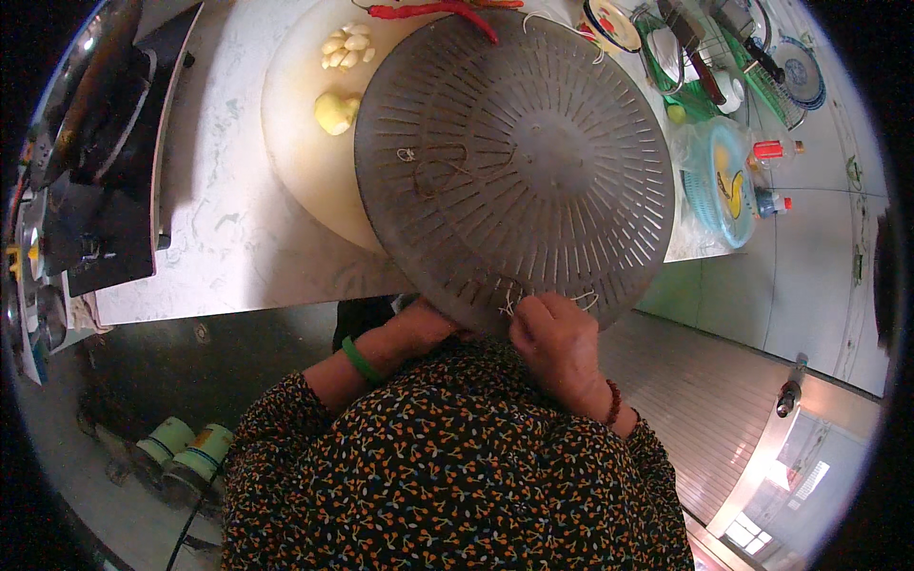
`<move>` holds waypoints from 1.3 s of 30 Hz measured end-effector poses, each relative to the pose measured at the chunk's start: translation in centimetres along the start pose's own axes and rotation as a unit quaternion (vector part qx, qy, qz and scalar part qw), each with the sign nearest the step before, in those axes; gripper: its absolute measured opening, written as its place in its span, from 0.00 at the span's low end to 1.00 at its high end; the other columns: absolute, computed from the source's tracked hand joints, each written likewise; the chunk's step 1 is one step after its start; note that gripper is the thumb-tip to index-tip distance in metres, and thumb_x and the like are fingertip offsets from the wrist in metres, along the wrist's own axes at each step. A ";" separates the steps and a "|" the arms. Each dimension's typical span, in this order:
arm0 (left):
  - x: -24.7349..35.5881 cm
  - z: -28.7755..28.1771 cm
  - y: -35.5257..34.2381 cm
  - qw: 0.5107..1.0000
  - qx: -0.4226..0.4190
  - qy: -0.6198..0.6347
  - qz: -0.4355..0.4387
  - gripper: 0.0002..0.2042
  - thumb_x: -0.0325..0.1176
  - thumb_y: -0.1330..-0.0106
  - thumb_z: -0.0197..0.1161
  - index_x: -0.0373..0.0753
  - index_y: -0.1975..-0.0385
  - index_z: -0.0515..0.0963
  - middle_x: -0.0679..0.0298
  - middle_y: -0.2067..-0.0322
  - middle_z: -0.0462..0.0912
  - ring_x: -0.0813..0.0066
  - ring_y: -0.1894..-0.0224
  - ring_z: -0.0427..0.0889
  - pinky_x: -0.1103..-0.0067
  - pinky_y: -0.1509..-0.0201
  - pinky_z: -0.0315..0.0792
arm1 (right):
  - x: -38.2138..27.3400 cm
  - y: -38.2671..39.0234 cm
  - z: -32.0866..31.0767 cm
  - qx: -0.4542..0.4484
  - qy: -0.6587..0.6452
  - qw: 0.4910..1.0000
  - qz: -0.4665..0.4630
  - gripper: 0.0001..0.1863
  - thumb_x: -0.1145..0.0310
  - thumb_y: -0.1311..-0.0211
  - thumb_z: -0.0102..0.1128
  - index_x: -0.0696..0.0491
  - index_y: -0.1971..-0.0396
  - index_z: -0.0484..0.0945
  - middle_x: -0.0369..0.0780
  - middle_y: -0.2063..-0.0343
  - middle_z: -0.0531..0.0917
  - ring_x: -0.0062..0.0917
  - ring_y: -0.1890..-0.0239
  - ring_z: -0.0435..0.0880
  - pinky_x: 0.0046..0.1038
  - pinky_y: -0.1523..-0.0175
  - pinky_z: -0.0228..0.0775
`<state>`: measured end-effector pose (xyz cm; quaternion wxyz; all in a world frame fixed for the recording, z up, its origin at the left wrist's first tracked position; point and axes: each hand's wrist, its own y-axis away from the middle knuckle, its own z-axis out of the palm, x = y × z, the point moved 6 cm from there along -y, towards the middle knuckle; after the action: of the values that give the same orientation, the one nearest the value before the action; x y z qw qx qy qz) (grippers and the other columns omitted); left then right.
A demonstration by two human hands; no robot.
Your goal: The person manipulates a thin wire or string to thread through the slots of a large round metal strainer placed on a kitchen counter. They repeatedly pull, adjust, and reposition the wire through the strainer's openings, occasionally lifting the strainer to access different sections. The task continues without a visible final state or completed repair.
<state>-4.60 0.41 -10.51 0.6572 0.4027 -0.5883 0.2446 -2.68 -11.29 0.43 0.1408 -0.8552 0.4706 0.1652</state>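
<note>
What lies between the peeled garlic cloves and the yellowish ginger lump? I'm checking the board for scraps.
In the head view, only bare pale round cutting board shows between the peeled garlic cloves and the yellowish ginger lump.

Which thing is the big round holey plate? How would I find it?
Look at the white counter, then the pale round cutting board on it. Overlapping that board's right side is the slotted steamer tray, held at its near edge by both hands. It is dark grey, the widest round thing there, and covered in slits.
</note>
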 end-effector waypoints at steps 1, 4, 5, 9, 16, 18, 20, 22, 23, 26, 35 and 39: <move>-0.3 0.0 0.0 0.999 -0.015 -0.044 -0.013 0.20 0.35 0.39 0.54 0.37 0.48 0.67 0.58 0.48 0.69 0.65 0.48 0.68 0.73 0.47 0.63 | -0.1 -0.1 0.0 -0.008 -0.004 1.000 0.000 0.07 0.77 0.61 0.59 0.53 0.82 0.69 0.41 0.84 0.70 0.36 0.81 0.72 0.34 0.78 0.64; -1.1 0.2 0.0 0.994 0.015 -0.108 0.031 0.21 0.37 0.40 0.55 0.40 0.46 0.67 0.57 0.41 0.64 0.62 0.38 0.59 0.70 0.34 0.50 | -0.2 -0.2 0.1 -0.017 -0.015 1.000 -0.004 0.07 0.78 0.60 0.59 0.53 0.82 0.69 0.41 0.85 0.69 0.37 0.81 0.73 0.34 0.78 0.64; -1.3 0.3 -0.1 0.994 0.010 -0.102 0.033 0.21 0.37 0.39 0.55 0.40 0.46 0.67 0.57 0.41 0.63 0.62 0.38 0.59 0.71 0.34 0.49 | -0.2 -0.2 0.1 -0.020 -0.020 1.000 0.001 0.07 0.78 0.60 0.59 0.53 0.82 0.69 0.41 0.84 0.70 0.37 0.81 0.73 0.33 0.77 0.64; -2.8 0.4 0.3 0.982 0.060 -0.146 0.100 0.20 0.38 0.39 0.55 0.40 0.48 0.69 0.58 0.44 0.67 0.63 0.41 0.64 0.71 0.36 0.54 | 0.3 -0.1 -0.3 -0.057 -0.084 0.994 0.050 0.06 0.74 0.56 0.59 0.53 0.77 0.71 0.41 0.80 0.74 0.37 0.76 0.75 0.34 0.74 0.67; 0.7 -4.9 6.8 0.993 -0.088 0.048 -0.058 0.12 0.31 0.45 0.57 0.37 0.60 0.76 0.62 0.65 0.77 0.75 0.66 0.76 0.78 0.60 0.70 | 2.0 1.1 -1.4 -0.007 -0.149 0.977 0.150 0.05 0.74 0.54 0.59 0.53 0.74 0.75 0.42 0.77 0.78 0.37 0.74 0.78 0.32 0.70 0.70; 4.2 -5.9 7.3 0.999 -0.033 0.020 0.026 0.12 0.27 0.48 0.58 0.37 0.61 0.76 0.64 0.68 0.77 0.78 0.69 0.75 0.80 0.64 0.70 | 1.5 1.2 -1.3 -0.023 -0.172 0.971 0.164 0.05 0.74 0.54 0.59 0.53 0.74 0.75 0.42 0.77 0.78 0.36 0.74 0.78 0.31 0.70 0.70; 8.7 -5.1 5.7 0.996 0.016 -0.013 0.086 0.14 0.26 0.49 0.60 0.37 0.60 0.74 0.64 0.67 0.76 0.77 0.68 0.76 0.80 0.63 0.70 | 1.0 1.0 -0.9 -0.038 -0.197 0.966 0.164 0.05 0.75 0.54 0.59 0.53 0.75 0.75 0.42 0.77 0.78 0.36 0.74 0.78 0.31 0.70 0.70; 10.0 -3.8 3.5 0.995 0.044 0.000 0.093 0.14 0.25 0.49 0.60 0.37 0.60 0.73 0.62 0.65 0.75 0.74 0.68 0.76 0.78 0.63 0.71 | 0.7 0.8 -0.9 -0.042 -0.217 0.961 0.165 0.05 0.75 0.54 0.59 0.54 0.75 0.75 0.42 0.78 0.78 0.35 0.74 0.78 0.30 0.70 0.70; 10.3 -3.3 2.6 0.994 0.053 0.009 0.100 0.14 0.25 0.49 0.60 0.37 0.60 0.73 0.61 0.64 0.75 0.72 0.68 0.76 0.78 0.63 0.71 | 0.7 0.8 -0.9 -0.042 -0.224 0.960 0.162 0.05 0.75 0.54 0.59 0.54 0.75 0.75 0.42 0.78 0.78 0.34 0.74 0.78 0.29 0.70 0.70; 10.1 -2.1 1.5 0.986 0.068 -0.040 0.149 0.12 0.25 0.48 0.59 0.36 0.63 0.72 0.58 0.67 0.75 0.67 0.68 0.77 0.76 0.63 0.71 | 0.7 1.2 -0.7 -0.037 -0.242 0.956 0.159 0.05 0.75 0.54 0.59 0.54 0.75 0.74 0.42 0.78 0.77 0.34 0.74 0.78 0.29 0.70 0.69; 8.0 -2.2 1.2 0.993 0.091 -0.048 0.050 0.09 0.29 0.44 0.57 0.36 0.64 0.74 0.59 0.71 0.77 0.69 0.70 0.78 0.76 0.66 0.71 | 0.6 1.6 -0.7 0.022 -0.249 0.956 0.154 0.06 0.77 0.55 0.60 0.54 0.74 0.75 0.41 0.77 0.77 0.35 0.74 0.78 0.29 0.70 0.69; 8.1 -1.7 1.0 0.996 0.051 -0.055 0.048 0.08 0.31 0.43 0.57 0.36 0.67 0.74 0.59 0.74 0.77 0.69 0.72 0.77 0.77 0.67 0.71 | 0.5 1.6 -0.5 0.023 -0.240 0.960 0.146 0.06 0.77 0.55 0.60 0.54 0.74 0.75 0.41 0.77 0.77 0.35 0.74 0.78 0.30 0.70 0.69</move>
<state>-2.88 1.16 -2.40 0.5902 0.4197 -0.6288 0.2832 -3.72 -12.73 0.54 0.2434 -0.7091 0.5465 0.3733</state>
